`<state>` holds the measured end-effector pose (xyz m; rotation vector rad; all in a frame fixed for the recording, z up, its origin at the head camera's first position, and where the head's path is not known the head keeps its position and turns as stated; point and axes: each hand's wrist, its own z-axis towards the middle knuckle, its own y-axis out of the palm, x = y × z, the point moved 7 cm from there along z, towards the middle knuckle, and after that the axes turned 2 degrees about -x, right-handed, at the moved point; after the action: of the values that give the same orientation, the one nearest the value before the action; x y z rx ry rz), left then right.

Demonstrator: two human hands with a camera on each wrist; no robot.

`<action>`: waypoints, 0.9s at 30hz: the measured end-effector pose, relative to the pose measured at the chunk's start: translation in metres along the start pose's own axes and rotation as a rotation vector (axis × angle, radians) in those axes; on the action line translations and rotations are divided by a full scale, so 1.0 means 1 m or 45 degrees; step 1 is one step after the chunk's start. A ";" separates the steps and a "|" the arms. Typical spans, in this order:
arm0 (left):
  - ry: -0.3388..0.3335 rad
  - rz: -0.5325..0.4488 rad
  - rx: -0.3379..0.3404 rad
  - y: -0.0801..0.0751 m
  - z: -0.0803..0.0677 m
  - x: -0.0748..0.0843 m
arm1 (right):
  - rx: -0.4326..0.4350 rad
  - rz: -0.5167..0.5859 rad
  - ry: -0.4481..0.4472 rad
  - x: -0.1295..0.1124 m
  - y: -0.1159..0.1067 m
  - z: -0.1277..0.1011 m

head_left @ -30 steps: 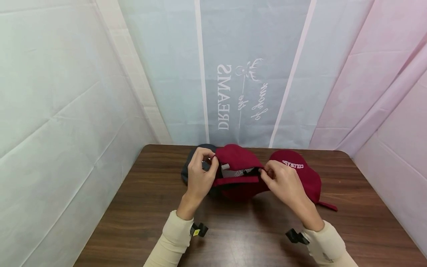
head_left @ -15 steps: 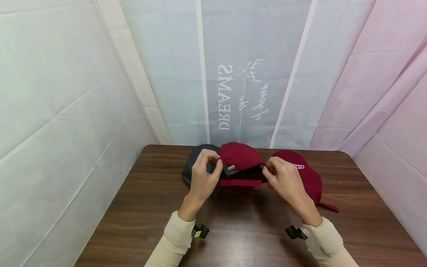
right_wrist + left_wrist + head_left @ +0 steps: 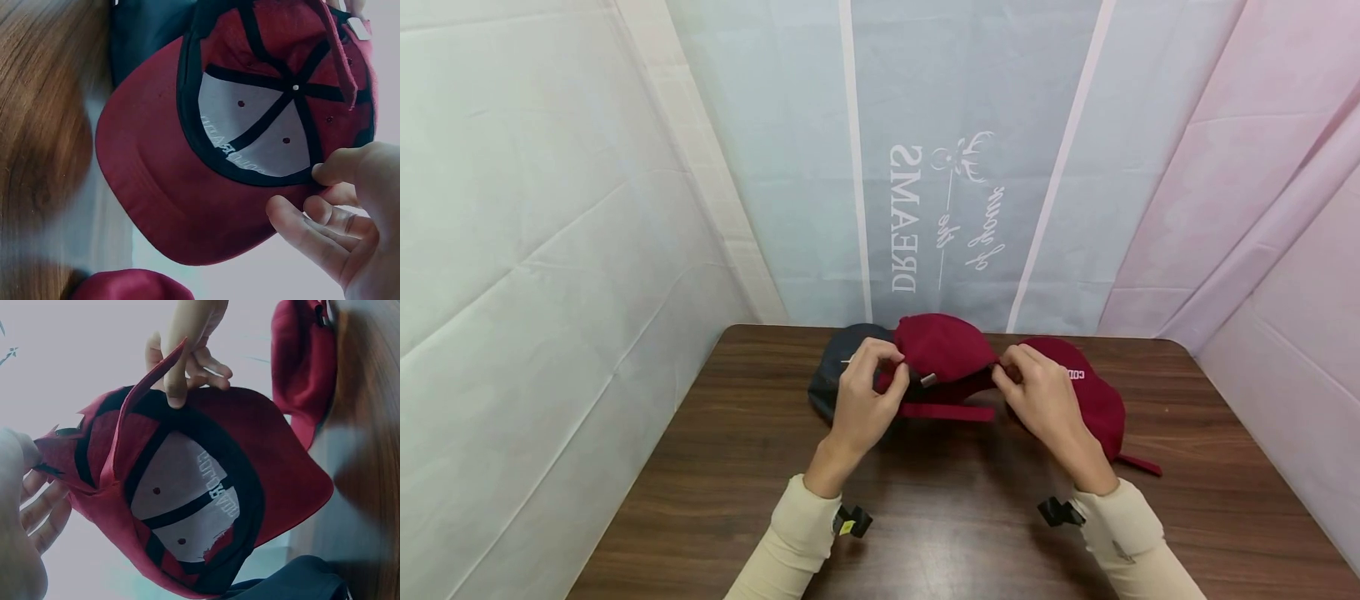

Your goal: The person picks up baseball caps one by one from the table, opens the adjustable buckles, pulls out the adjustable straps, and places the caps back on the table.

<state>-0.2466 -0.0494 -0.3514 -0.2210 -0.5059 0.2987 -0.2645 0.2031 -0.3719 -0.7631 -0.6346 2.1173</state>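
Observation:
Both hands hold a dark red baseball cap above the table. My left hand pinches its back edge near the strap buckle; the loose strap hangs free. My right hand pinches the rim on the other side, thumb on the black sweatband in the right wrist view. The cap's inside, with white front lining and black seam tape, faces the wrist cameras, and its brim points down toward the table.
A dark navy cap lies behind the left hand. Another dark red cap with white lettering lies to the right, partly behind the right hand. The wooden table ends at a fabric backdrop; side walls are cloth too.
The held cap has tipped so its opening turns away from the head camera and its crown shows more. Both hands have shifted slightly, the left one a little to the right.

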 end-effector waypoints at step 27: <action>0.066 0.069 -0.259 0.032 -0.027 0.000 | -0.153 -0.064 0.147 0.029 0.026 -0.009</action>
<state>-0.2406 -0.0229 -0.3837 -0.4392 -0.4798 0.2934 -0.2866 0.2132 -0.4040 -0.9192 -0.7156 1.9880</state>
